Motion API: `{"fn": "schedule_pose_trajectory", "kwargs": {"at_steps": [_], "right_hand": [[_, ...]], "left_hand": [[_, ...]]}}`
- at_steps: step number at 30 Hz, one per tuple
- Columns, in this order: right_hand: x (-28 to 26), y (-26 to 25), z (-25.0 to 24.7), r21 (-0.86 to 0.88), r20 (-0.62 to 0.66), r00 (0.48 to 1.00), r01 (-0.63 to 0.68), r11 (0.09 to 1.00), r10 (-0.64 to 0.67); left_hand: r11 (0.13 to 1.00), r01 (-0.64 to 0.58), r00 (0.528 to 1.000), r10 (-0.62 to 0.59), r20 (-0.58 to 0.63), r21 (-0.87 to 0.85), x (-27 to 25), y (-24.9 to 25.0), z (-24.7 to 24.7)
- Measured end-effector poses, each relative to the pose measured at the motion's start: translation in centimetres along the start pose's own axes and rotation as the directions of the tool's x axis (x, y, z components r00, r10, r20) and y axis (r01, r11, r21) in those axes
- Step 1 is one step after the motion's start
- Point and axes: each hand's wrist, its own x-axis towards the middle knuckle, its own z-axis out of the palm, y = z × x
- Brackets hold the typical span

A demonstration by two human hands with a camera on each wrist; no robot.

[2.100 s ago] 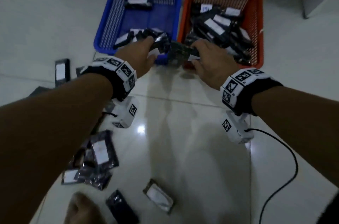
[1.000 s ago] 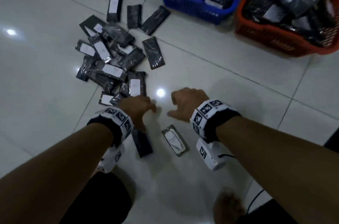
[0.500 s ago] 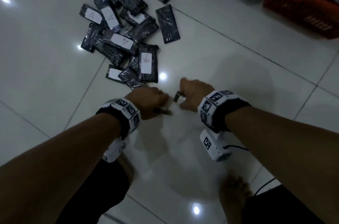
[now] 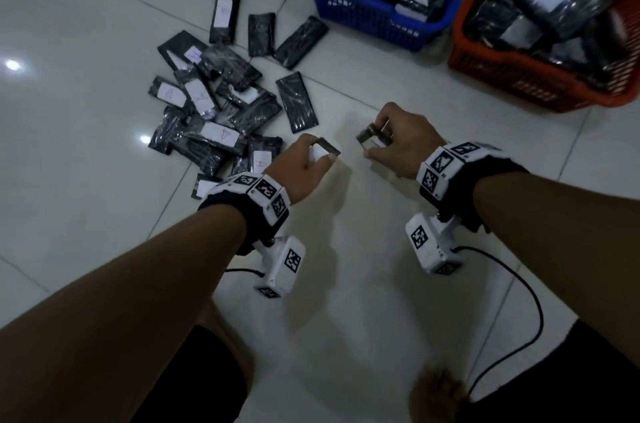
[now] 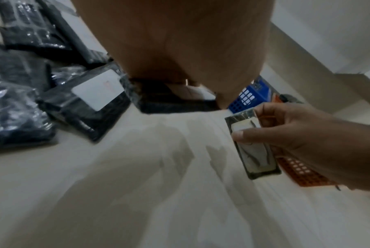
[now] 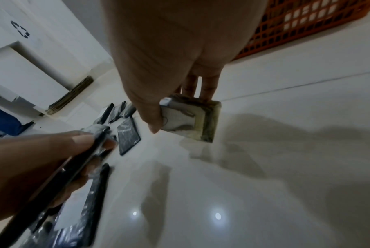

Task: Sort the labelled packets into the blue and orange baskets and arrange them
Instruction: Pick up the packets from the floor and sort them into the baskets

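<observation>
Nearest the camera, the person's bare knees and a foot point(image 4: 437, 395) are showing at the bottom of the head view, with a black cable point(image 4: 519, 336) trailing over the white tiled floor point(image 4: 363, 284) from the right wrist camera.

Just beyond, both hands are hovering above the floor, each carrying one packet. The left hand point(image 4: 304, 162) is pinching a dark packet point(image 4: 325, 150) between thumb and fingers, its white label point(image 4: 318, 155) facing up; the letter on it is too small to read. The right hand point(image 4: 401, 142) is gripping a second packet point(image 6: 190, 120) by its end, thumb on the label side and fingers behind, as the right wrist view is showing. The mark on that label is not legible either, so which basket each one belongs in cannot be told.

To the left and a little farther, a pile of unsorted packets point(image 4: 214, 117) is lying on the floor, many overlapping, some label up and some face down, with a few loose ones point(image 4: 261, 34) scattered beyond it.

Farthest off, the blue basket point(image 4: 367, 17) is holding a shallow layer of packets, while the orange basket point(image 4: 540, 83), touching its right side, is looking much fuller.

Judging from this, the sorting is sitting somewhere past the middle: both baskets are already filling, yet a good heap is waiting, and the tidy arranging inside the baskets is not looking finished.
</observation>
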Motion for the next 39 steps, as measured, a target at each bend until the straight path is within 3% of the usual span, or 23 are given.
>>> {"fn": "schedule_pose_trajectory", "kwargs": {"at_steps": [5,6,8,10,11,16,18,20,22,24,30,33,36,39], "right_hand": [[1.1,-0.6,-5.5,0.009,-0.201,0.973,0.118,0.993,-0.114],[1.4,-0.7,-6.5,-0.001,-0.225,0.965,0.137,0.991,-0.134],[2.2,-0.5,-8.7,-0.033,-0.27,0.949,0.163,0.986,-0.166],[2.7,-0.1,-10.5,-0.057,-0.292,0.942,0.157,0.986,-0.167],[2.9,0.1,-11.3,-0.069,-0.302,0.94,0.146,0.987,-0.16],[3.8,1.7,-13.9,-0.095,-0.398,0.914,0.041,0.995,-0.076],[4.2,2.4,-14.4,-0.133,-0.44,0.897,-0.007,0.991,-0.053],[4.7,2.9,-15.0,-0.207,-0.494,0.866,-0.038,0.978,-0.071],[5.5,3.5,-15.8,-0.292,-0.567,0.814,-0.057,0.955,-0.125],[6.4,4.2,-16.9,-0.355,-0.62,0.772,-0.117,0.927,-0.14],[9.3,6.2,-18.9,-0.395,-0.557,0.83,-0.27,0.878,0.004],[10.4,6.8,-19.1,-0.429,-0.572,0.819,-0.335,0.839,0.035],[11.1,6.3,-19.4,-0.501,-0.61,0.791,-0.333,0.799,-0.053],[11.5,4.8,-18.5,-0.552,-0.58,0.796,-0.228,0.802,-0.173]], "left_hand": [[0.967,-0.168,0.979,0.187,-0.084,0.19,2.4,4.2,-2.8],[0.972,-0.189,0.975,0.203,-0.09,0.141,3.1,4.7,-3.2],[0.969,-0.175,0.981,0.156,-0.117,-0.172,4.7,7.1,-4.0],[0.837,-0.102,0.993,0.056,-0.101,-0.538,6.2,9.6,-4.8],[0.777,-0.062,0.997,0.025,-0.068,-0.626,6.9,10.6,-5.2],[0.766,0.014,0.997,0.036,0.066,-0.643,11.7,13.0,-6.8],[0.846,-0.074,0.995,0.097,0.016,-0.529,13.8,13.5,-7.1],[0.952,-0.259,0.966,0.256,-0.039,-0.165,15.6,14.4,-7.6],[0.894,-0.396,0.914,0.407,-0.006,0.21,17.1,15.6,-7.9],[0.786,-0.48,0.86,0.509,0.035,0.389,18.8,17.1,-8.0],[0.632,-0.588,0.776,0.617,0.132,0.505,24.4,20.0,-7.3],[0.58,-0.593,0.739,0.668,0.091,0.558,26.7,20.3,-7.1],[0.476,-0.569,0.668,0.743,0.039,0.67,28.0,20.1,-7.6],[0.465,-0.565,0.64,0.769,0.005,0.682,27.3,19.1,-8.2]]}}
